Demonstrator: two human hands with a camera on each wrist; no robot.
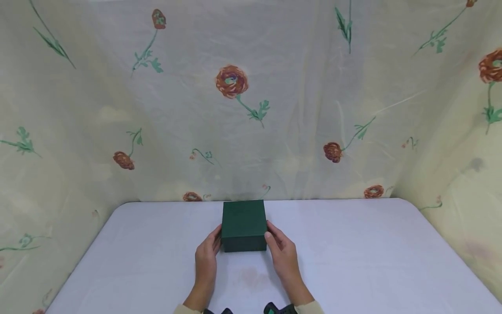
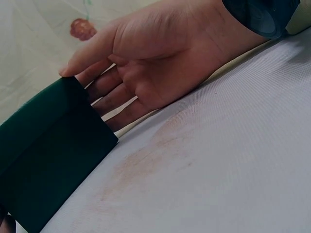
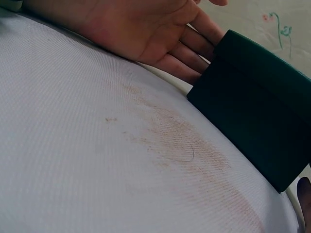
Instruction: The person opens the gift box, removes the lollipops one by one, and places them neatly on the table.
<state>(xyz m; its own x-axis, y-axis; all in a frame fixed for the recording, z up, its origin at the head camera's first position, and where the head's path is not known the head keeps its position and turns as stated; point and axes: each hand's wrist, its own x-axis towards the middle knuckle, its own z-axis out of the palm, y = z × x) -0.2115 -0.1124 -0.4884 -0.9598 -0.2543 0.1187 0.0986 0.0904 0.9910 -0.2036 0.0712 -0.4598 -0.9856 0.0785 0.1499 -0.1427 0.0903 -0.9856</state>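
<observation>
Centrally, a dark green box (image 1: 243, 224) is seen resting on a white table (image 1: 372, 253) near its far edge — flanked by the left hand (image 1: 206, 257) and right hand (image 1: 283, 255), fingers straight, laid against its sides. A flowered cloth (image 1: 251, 100) is hung behind.

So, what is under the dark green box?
The dark green box rests on the white table cover; a faint brownish stain shows just before it. The cover beneath the box is hidden.

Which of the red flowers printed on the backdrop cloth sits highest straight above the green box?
The big red flower at the cloth's centre; it hangs above the green box, while the smaller blooms sit off to either side or lower.
</observation>
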